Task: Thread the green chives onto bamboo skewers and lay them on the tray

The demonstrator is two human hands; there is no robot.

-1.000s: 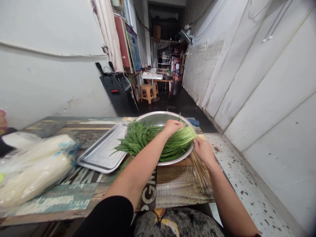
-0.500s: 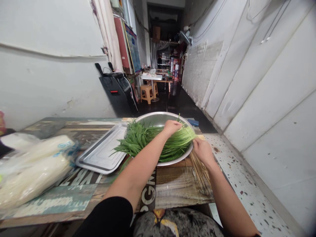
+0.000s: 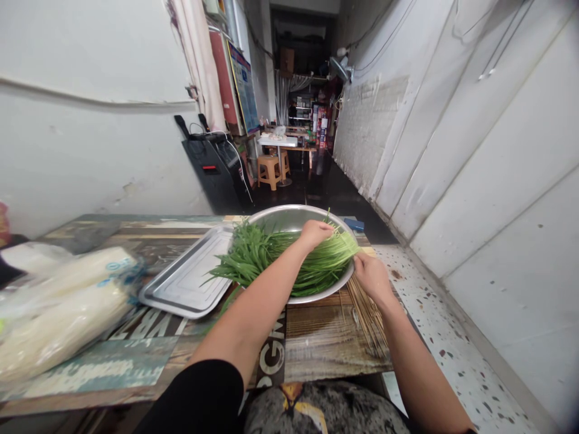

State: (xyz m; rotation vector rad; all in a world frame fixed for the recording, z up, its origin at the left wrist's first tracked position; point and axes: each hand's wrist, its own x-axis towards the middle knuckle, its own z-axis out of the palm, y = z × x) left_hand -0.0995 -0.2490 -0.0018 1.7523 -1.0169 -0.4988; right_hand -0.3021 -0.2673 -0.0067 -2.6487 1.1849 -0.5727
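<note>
A round metal basin on the table holds a heap of long green chives, their pale stem ends pointing right. My left hand rests curled on top of the stems near the basin's far right side. My right hand is closed at the stem ends by the basin's right rim, pinching some of the chive stems. A bundle of thin bamboo skewers lies on the table just under my right wrist.
A flat steel tray leans against the basin's left side. Plastic bags of white enoki mushrooms lie at the left. The table's right edge drops to a speckled floor. A corridor with stools and a small table runs behind.
</note>
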